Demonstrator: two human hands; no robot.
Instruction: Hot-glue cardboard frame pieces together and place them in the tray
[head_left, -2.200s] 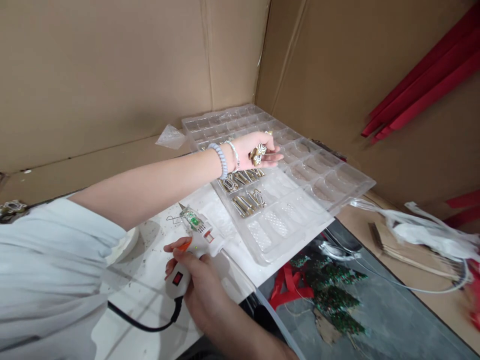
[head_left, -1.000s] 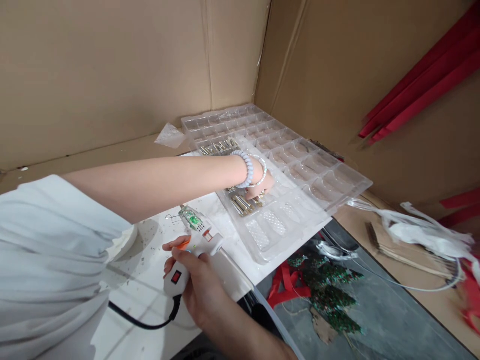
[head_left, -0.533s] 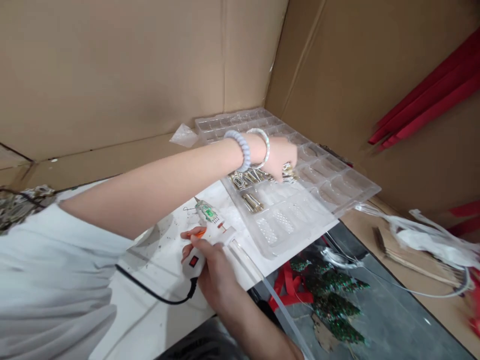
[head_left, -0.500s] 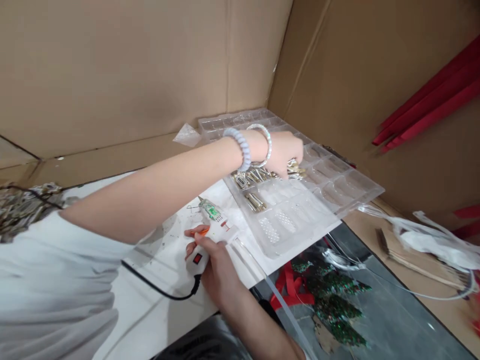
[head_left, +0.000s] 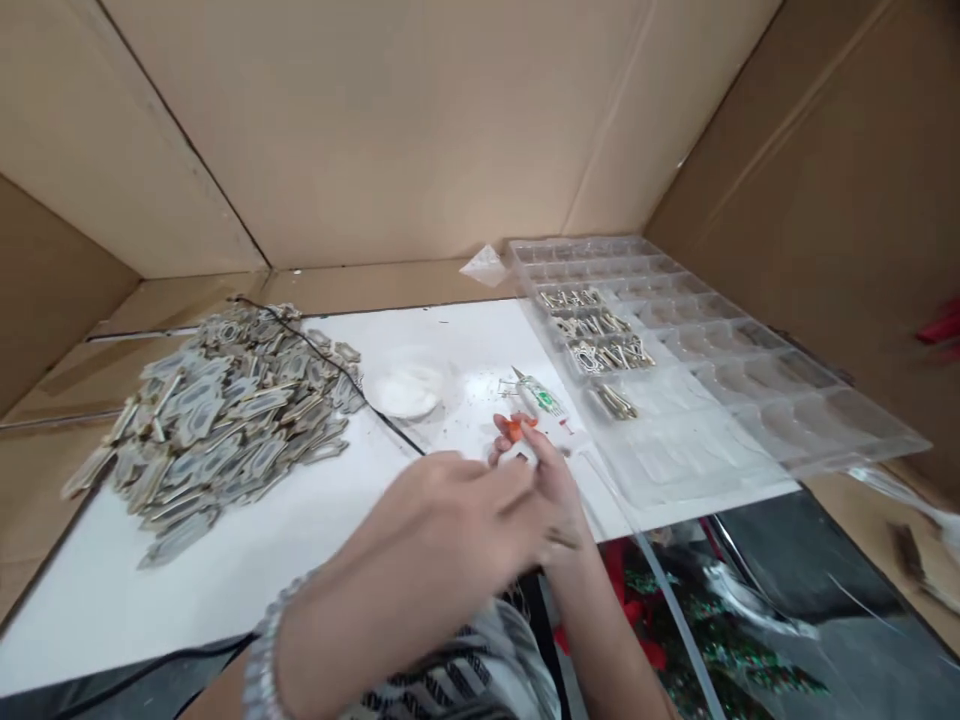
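Note:
My right hand [head_left: 556,475] is wrapped round a glue gun [head_left: 541,398], a clear-bodied one with a green inside and an orange trigger, its nozzle pointing up and away. In front of the right wrist my left hand [head_left: 457,520] crosses, smeared by motion, a beaded bracelet on its wrist. A small gold-coloured piece [head_left: 562,540] shows at its fingertips, too blurred to name closely. To the right, a clear plastic compartment tray [head_left: 652,480] holds rows of gold-edged pieces [head_left: 611,353]. A clear glue stick [head_left: 604,480] appears to trail behind the gun.
At left lies a heap of flat gold-edged pieces [head_left: 240,420], crossed by a dark cord [head_left: 322,355]. A round white dish [head_left: 405,388] sits mid-table. Cardboard walls [head_left: 420,130] enclose the back and sides. Green tinsel trees [head_left: 750,660] and red ribbon lie below the table's right edge.
My left hand has come back from the tray, leftward and down, with a small gold piece. My view has swung left, showing the heap and dish. The right hand still grips the glue gun.

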